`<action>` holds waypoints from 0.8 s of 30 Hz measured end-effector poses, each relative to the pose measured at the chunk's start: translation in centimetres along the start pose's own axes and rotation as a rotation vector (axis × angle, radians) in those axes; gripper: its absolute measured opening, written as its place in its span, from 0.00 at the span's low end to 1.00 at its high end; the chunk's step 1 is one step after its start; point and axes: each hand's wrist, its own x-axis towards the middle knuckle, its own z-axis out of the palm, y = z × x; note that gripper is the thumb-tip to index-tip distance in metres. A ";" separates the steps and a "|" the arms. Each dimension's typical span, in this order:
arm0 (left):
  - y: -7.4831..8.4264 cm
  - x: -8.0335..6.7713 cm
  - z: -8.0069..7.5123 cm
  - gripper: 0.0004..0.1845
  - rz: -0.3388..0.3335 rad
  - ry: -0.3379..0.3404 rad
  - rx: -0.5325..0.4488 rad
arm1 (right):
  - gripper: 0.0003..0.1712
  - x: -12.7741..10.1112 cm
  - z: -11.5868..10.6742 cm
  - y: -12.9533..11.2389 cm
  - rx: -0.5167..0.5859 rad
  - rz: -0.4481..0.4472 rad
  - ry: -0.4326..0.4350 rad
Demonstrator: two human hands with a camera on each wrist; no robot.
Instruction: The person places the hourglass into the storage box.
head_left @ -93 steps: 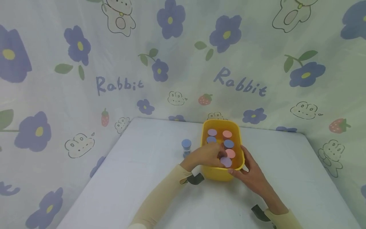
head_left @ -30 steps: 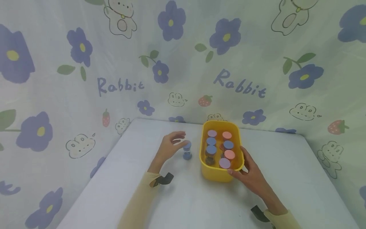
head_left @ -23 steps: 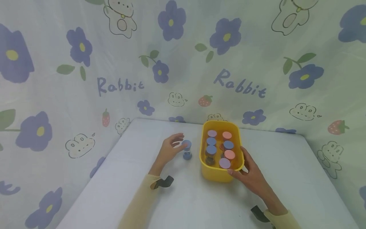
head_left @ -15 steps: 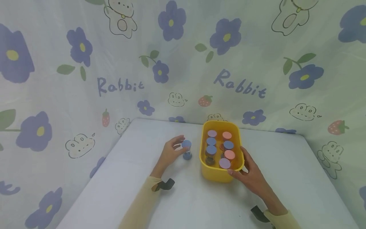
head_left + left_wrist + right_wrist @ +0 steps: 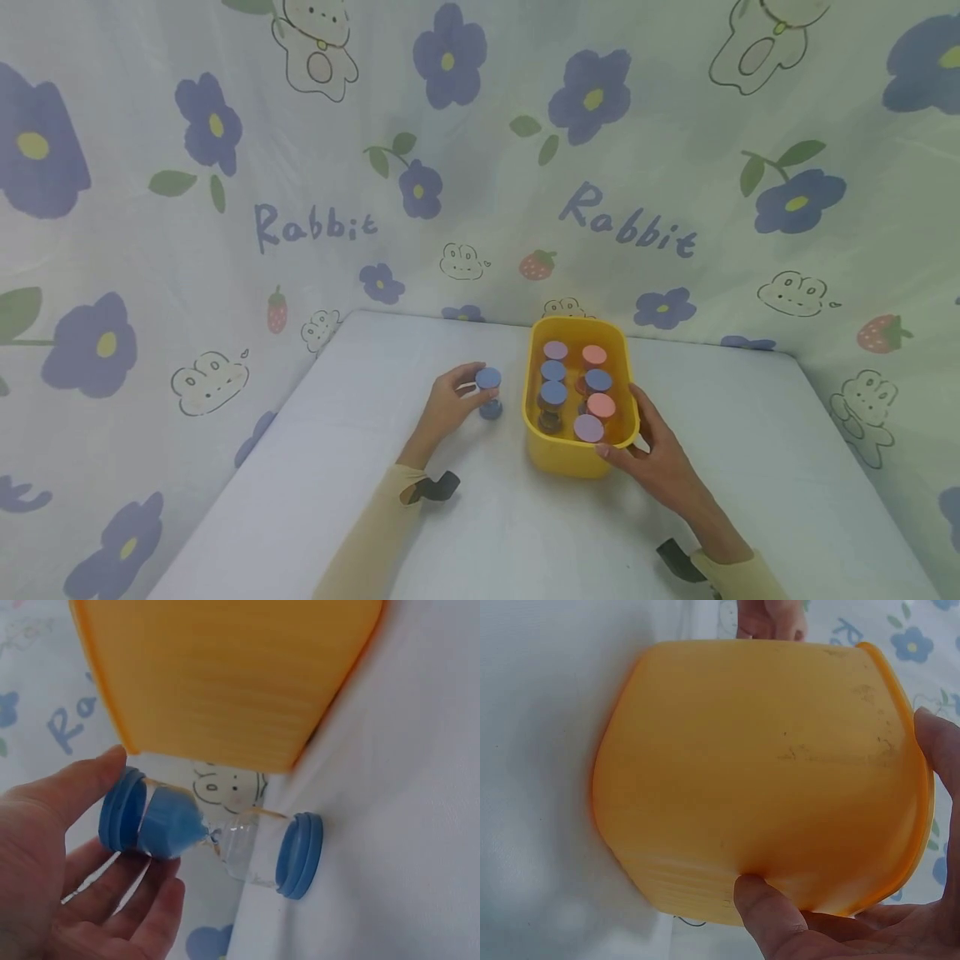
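Observation:
A small hourglass [image 5: 488, 379] with blue caps stands upright on the white table, left of a yellow plastic bin [image 5: 572, 460]. My left hand [image 5: 444, 410] pinches its upper cap, thumb on the near side and fingers behind. Blue sand [image 5: 172, 821] fills the bulb nearest that hand in the left wrist view. My right hand [image 5: 667, 462] grips the bin's near right corner, with thumb and fingers spread over rim and wall. Inside the bin stand several hourglasses, with blue caps [image 5: 553, 392], pink caps [image 5: 601, 406] and purple caps [image 5: 588, 428]; their lower parts are partly hidden.
The white table [image 5: 480, 525] runs back to a hanging cloth [image 5: 495, 150] printed with flowers and rabbits, close behind the bin. More of the same cloth hangs along the left and right sides.
My left hand has come out of the bin and moved left to the hourglass on the table. Its thumb and fingers have closed on the upper cap. My right hand stays on the bin.

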 end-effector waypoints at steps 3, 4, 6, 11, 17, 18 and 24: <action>-0.2 0.0 0.0 0.32 -0.004 0.005 -0.007 | 0.65 0.0 0.0 -0.1 -0.003 0.009 0.000; -0.2 0.0 0.0 0.32 -0.006 0.007 -0.011 | 0.65 0.0 0.0 -0.1 -0.002 0.010 0.000; -0.3 0.1 0.1 0.31 -0.013 0.009 -0.018 | 0.65 0.0 0.0 -0.1 -0.003 0.010 0.003; -0.4 0.2 0.2 0.29 -0.019 0.024 -0.046 | 0.65 0.0 0.1 -0.1 -0.005 -0.001 0.009; -0.4 0.1 0.2 0.28 -0.016 0.018 -0.073 | 0.64 0.0 0.2 -0.1 -0.005 0.001 0.008; -0.4 0.1 0.2 0.28 -0.016 0.015 -0.078 | 0.64 0.0 0.2 -0.1 -0.004 0.003 0.007; -0.1 -0.1 0.0 0.27 0.011 -0.001 -0.072 | 0.65 0.0 0.1 -0.1 -0.003 0.006 0.002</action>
